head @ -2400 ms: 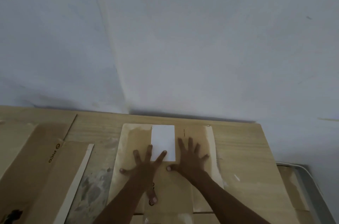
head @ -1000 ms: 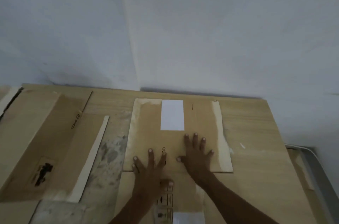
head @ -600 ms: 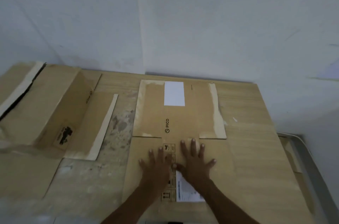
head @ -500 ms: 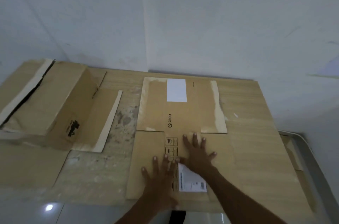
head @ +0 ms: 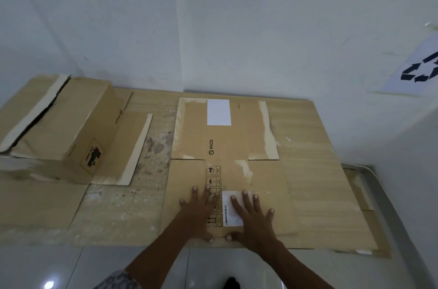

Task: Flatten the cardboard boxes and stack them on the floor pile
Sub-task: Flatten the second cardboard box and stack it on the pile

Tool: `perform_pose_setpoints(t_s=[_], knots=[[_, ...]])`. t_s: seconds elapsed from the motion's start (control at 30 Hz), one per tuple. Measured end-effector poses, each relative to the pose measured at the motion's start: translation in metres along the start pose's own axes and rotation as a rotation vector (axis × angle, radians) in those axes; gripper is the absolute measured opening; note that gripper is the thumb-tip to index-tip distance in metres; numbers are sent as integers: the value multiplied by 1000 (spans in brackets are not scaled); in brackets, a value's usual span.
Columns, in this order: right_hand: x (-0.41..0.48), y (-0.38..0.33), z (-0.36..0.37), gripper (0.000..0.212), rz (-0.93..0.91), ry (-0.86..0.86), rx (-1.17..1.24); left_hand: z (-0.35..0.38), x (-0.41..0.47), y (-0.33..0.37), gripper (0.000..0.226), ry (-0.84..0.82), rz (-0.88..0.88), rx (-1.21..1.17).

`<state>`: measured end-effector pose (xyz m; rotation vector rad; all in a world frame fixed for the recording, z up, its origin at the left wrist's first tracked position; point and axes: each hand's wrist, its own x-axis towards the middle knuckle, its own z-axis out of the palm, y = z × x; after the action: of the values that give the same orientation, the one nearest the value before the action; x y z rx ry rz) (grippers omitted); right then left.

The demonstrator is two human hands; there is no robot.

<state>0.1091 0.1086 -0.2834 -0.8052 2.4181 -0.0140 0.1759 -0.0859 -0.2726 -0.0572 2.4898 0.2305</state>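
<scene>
Left grip [head: 199, 214] and right grip [head: 254, 216], spread flat, are pressing the flattened box [head: 237, 141]. Likely light and stiff, it is inviting a side-edge hold.

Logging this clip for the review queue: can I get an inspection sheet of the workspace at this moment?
Surface: floor pile of flat cardboard sheets on a pale tiled floor; stained patch near its middle.
Job's things: flattened box lies on the pile; standing box at left not yet flattened, top seam split.
Clutter: nothing seen.
Hands: left hand and right hand both flat, fingers spread, pressing the flattened box's near panel; the right covers part of a shipping label.
Cables: nothing seen.
Surroundings: white wall corner; recycling sign on the right wall; grey metal frame along the pile's right edge.
</scene>
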Motion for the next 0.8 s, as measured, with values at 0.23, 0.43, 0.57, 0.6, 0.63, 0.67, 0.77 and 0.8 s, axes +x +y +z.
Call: perform_pose_setpoints(t_s=[0.23, 0.43, 0.57, 0.6, 0.63, 0.67, 0.77, 0.8], knots=[[-14, -1, 6, 135, -1, -67, 9, -2, -5, -8, 129, -75, 68, 69], [-16, -5, -4, 125, -19, -92, -47, -5, -14, 8, 135, -86, 46, 163], [-25, 3, -28, 114, -74, -107, -63, -25, -24, 8, 136, -131, 76, 177], [-28, 4, -33, 112, -89, -98, -80, -34, -27, 7, 135, -144, 88, 166], [-32, 5, -39, 110, -108, -88, -101, -43, -31, 6, 133, -148, 100, 154], [-34, 5, -44, 107, -127, -80, -124, -52, -34, 5, 131, -143, 112, 147], [-36, 2, -75, 102, -168, -91, -188, -71, -44, 6, 118, -83, 108, 200], [-34, 0, -88, 101, -172, -96, -197, -75, -47, 8, 111, -39, 87, 236]])
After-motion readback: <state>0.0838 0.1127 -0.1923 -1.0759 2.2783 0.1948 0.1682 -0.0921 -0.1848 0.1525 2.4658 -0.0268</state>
